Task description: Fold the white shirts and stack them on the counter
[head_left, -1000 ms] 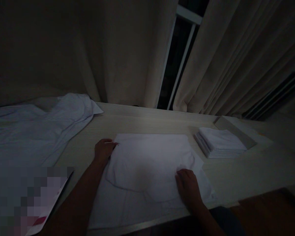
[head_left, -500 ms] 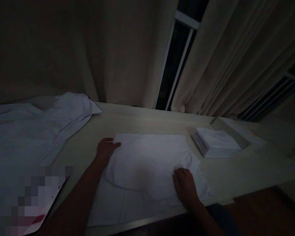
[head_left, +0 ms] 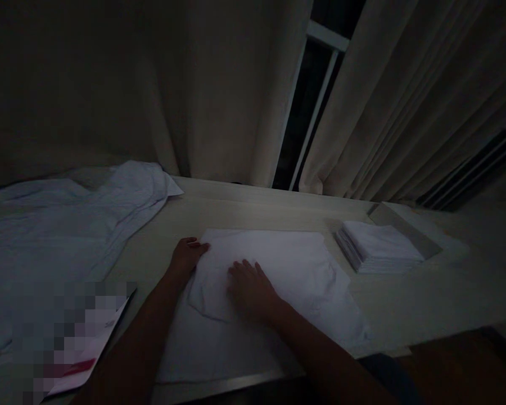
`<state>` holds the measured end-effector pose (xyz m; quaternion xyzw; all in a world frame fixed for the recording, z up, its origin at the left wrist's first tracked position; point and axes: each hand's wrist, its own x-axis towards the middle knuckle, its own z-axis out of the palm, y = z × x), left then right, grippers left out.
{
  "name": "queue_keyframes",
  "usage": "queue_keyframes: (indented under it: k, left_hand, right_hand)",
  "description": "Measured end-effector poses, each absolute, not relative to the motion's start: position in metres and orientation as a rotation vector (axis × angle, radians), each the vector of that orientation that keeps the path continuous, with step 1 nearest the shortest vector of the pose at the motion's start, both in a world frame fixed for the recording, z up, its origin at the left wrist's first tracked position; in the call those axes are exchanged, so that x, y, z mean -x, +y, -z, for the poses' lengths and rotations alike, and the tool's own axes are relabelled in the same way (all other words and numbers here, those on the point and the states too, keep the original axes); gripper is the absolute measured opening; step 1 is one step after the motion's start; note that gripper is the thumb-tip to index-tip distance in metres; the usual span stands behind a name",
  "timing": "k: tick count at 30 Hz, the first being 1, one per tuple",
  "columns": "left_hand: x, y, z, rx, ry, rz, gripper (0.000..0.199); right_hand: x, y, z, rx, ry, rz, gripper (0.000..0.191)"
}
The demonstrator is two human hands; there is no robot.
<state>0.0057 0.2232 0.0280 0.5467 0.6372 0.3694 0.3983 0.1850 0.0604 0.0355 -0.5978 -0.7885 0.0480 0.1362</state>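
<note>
A partly folded white garment (head_left: 287,253) lies flat on the pale table, its upper layer folded over a lower one that reaches the table's front edge. My right hand (head_left: 253,289) rests on the middle of the upper layer, palm down with fingers spread. At the garment's left edge is my left hand (head_left: 188,256), its thumb on the cloth and apart from the other fingers. Small wrinkles show on the right part of the cloth.
A neat stack of folded white cloth (head_left: 379,244) stands to the right, beside a grey-white flat-sided object (head_left: 405,228). Loose white garments (head_left: 67,225) spread over the left side. A partly pixelated flat item (head_left: 88,349) lies at lower left. Curtains (head_left: 227,95) hang behind the table (head_left: 244,205).
My right hand has moved left, from the garment's lower right part to its middle. My left hand stays at the left edge. The view has shifted slightly.
</note>
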Motion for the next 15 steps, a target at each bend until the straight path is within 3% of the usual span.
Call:
queue_keyframes:
  k: [5, 15]
  left_hand:
    - [0.004, 0.179, -0.028, -1.564, 1.646, -0.907, 0.058]
    - [0.032, 0.157, -0.019, -1.689, 1.750, -0.646, 0.028]
  right_hand:
    - [-0.159, 0.130, -0.045, 1.707, -2.326, -0.165, 0.046]
    - [-0.129, 0.188, -0.043, 1.613, -2.579, -0.119, 0.041]
